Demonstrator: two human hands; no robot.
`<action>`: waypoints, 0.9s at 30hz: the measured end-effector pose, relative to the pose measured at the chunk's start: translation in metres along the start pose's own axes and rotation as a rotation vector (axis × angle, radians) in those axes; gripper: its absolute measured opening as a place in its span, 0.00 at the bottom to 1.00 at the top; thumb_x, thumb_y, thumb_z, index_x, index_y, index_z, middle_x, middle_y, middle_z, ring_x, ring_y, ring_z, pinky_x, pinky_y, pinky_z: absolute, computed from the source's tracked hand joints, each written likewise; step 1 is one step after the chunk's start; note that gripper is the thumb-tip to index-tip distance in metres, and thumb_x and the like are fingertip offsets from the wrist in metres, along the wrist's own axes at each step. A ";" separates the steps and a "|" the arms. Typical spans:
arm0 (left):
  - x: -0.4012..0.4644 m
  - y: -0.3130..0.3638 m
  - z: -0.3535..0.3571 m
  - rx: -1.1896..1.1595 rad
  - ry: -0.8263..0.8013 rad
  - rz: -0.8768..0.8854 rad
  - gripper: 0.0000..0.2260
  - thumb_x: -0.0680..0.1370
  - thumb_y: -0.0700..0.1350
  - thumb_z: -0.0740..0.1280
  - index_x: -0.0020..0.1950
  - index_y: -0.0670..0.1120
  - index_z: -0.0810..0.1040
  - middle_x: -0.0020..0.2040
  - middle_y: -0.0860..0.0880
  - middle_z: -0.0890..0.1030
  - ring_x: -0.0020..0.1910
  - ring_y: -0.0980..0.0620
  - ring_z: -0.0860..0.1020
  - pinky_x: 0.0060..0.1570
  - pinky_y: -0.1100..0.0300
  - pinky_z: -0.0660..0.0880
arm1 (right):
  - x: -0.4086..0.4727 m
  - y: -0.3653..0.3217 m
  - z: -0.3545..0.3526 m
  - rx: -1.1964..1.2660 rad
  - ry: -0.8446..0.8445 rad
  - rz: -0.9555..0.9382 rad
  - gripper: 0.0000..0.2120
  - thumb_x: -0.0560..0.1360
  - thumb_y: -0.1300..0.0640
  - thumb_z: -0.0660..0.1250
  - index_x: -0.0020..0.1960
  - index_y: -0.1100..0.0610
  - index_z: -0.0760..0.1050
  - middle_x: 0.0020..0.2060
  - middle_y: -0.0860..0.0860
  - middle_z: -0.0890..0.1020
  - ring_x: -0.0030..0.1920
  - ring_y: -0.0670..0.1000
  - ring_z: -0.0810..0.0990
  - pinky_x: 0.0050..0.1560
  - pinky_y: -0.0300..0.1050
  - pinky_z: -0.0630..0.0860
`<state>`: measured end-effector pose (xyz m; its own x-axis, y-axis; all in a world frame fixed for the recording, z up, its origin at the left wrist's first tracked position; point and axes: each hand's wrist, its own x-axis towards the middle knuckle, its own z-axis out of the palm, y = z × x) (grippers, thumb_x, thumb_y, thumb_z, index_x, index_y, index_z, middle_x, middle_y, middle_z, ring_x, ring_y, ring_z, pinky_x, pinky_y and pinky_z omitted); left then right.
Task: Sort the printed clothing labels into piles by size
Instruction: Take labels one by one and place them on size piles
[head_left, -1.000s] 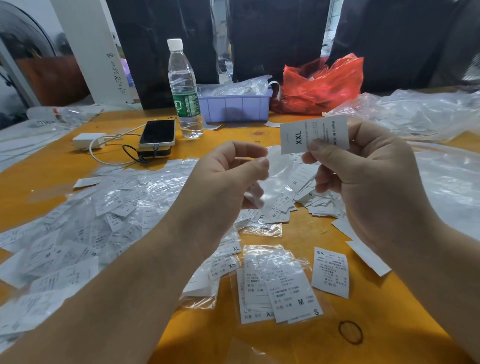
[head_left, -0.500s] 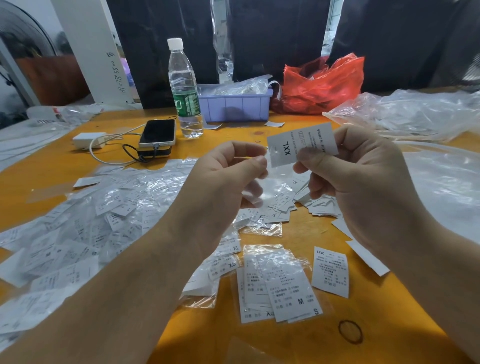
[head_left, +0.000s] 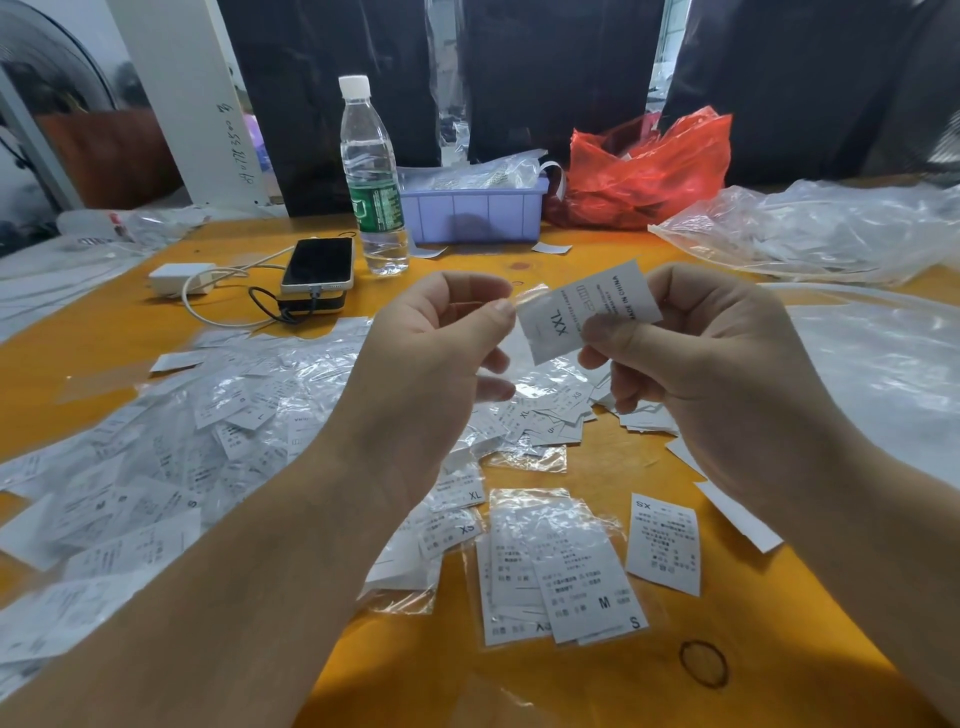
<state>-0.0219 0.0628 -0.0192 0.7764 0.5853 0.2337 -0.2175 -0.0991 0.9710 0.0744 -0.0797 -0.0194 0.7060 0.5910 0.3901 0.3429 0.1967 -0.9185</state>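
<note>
Seen from the wearer's head, two bare hands hold one white XXL label in the air above an orange table: the right hand pinches its right half between thumb and fingers, while the left hand pinches a scrap of clear film at its left edge. The label's long axis runs left to right, tilted up toward the right, with the XXL end nearest the left hand. Sorting looks barely begun: a small stack showing M and S lies near, while a wide heap of unsorted labels covers the left side.
</note>
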 end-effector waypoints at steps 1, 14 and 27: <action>0.000 0.000 0.000 0.011 0.004 0.010 0.05 0.79 0.40 0.66 0.48 0.47 0.81 0.37 0.51 0.83 0.35 0.55 0.77 0.35 0.60 0.78 | 0.000 0.000 0.000 0.001 0.000 0.001 0.02 0.75 0.65 0.69 0.44 0.60 0.79 0.33 0.53 0.84 0.28 0.48 0.76 0.31 0.42 0.77; 0.001 -0.001 -0.001 0.066 -0.034 0.059 0.05 0.78 0.41 0.67 0.48 0.50 0.82 0.31 0.58 0.78 0.33 0.59 0.76 0.34 0.62 0.78 | 0.006 0.002 -0.008 0.098 0.124 -0.010 0.03 0.76 0.63 0.69 0.46 0.57 0.79 0.34 0.52 0.83 0.29 0.47 0.76 0.30 0.39 0.74; -0.001 -0.002 0.001 0.051 -0.121 0.017 0.05 0.77 0.41 0.68 0.49 0.49 0.81 0.31 0.57 0.78 0.34 0.57 0.76 0.36 0.59 0.79 | 0.005 0.003 -0.005 0.099 0.134 -0.005 0.02 0.76 0.62 0.69 0.47 0.55 0.79 0.36 0.52 0.84 0.29 0.46 0.77 0.31 0.39 0.76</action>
<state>-0.0211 0.0614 -0.0216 0.8391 0.4824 0.2514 -0.2034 -0.1505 0.9675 0.0823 -0.0803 -0.0196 0.7828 0.4817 0.3939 0.2886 0.2799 -0.9156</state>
